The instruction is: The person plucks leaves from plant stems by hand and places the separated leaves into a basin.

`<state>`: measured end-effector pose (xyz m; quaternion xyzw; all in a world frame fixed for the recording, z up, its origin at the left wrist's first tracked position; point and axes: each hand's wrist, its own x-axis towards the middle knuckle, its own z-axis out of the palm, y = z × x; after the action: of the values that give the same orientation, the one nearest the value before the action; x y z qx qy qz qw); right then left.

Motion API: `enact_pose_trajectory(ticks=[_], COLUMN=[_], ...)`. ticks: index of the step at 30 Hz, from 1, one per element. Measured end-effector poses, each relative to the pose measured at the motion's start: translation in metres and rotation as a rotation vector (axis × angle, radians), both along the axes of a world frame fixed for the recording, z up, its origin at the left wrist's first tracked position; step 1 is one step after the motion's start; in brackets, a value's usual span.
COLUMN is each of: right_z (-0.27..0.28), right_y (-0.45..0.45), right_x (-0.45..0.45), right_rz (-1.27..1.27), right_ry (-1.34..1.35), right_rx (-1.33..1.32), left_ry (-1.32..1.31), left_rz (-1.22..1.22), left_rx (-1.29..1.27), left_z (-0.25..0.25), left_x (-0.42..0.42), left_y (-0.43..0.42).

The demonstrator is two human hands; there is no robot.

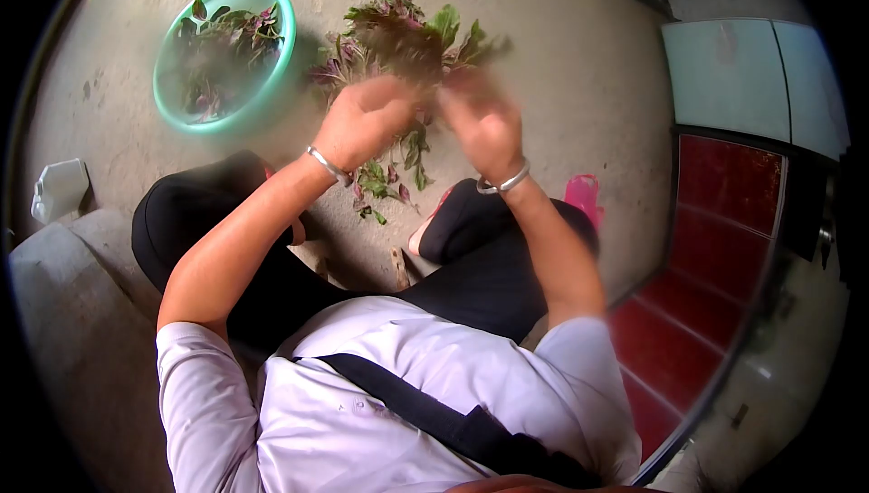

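My left hand (369,117) is over the floor with fingers curled in at purple-and-green leafy greens (394,29), part of which are blurred by motion. Beside it, on the right, my right hand (486,126) points its fingers at the same greens. Those fingers are smeared, so whether they grip a stem cannot be made out. Loose leafy sprigs (376,183) show below the hands, between my feet. Up and to the left, a turquoise plastic basin (288,45) holds more of the greens. Each wrist wears a silver bangle.
Bare concrete floor (579,104) surrounds the greens. A pink plastic item (584,196) lies beyond my right knee. On the right stands a unit with red tiles (724,185) and pale green panels (729,76). A white container (60,190) sits at the far left.
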<state>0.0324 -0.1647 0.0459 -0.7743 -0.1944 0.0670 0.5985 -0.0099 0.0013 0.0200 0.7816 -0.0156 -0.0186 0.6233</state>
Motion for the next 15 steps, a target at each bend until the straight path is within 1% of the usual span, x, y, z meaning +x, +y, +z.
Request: enact_pose_trajectory(ticks=[1, 2, 5, 6, 9, 12, 13, 15], right_z=[0.0, -0.006, -0.013, -0.01, -0.012, -0.013, -0.011, -0.004], right_y=[0.001, 0.001, 0.002, 0.003, 0.001, -0.001, -0.004, -0.013], right_x=[-0.001, -0.001, -0.004, -0.003, -0.005, -0.002, 0.003, 0.014], right_rz=[-0.025, -0.042, -0.07, -0.069, -0.136, -0.17, -0.21, -0.199], right_ry=[0.02, 0.04, 0.134, 0.126, 0.228, 0.144, 0.097, 0.01], right_rx=[0.006, 0.048, 0.202, 0.175, 0.166, 0.239, 0.305, 0.316], left_ry=[0.245, 0.229, 0.45, 0.451, 0.468, 0.22, 0.302, 0.457], left_rz=[0.019, 0.042, 0.099, 0.097, 0.047, 0.01, 0.053, 0.133], left_rx=[-0.309, -0.411, -0.591, -0.651, -0.608, 0.107, -0.025, -0.29], left_z=[0.001, -0.002, 0.0, -0.005, 0.004, -0.006, -0.007, -0.005], left_x=[0.0, 0.0, 0.002, 0.003, 0.004, 0.006, 0.004, 0.001], left_y=[0.0, -0.001, 0.001, 0.001, 0.0, 0.003, 0.006, 0.008])
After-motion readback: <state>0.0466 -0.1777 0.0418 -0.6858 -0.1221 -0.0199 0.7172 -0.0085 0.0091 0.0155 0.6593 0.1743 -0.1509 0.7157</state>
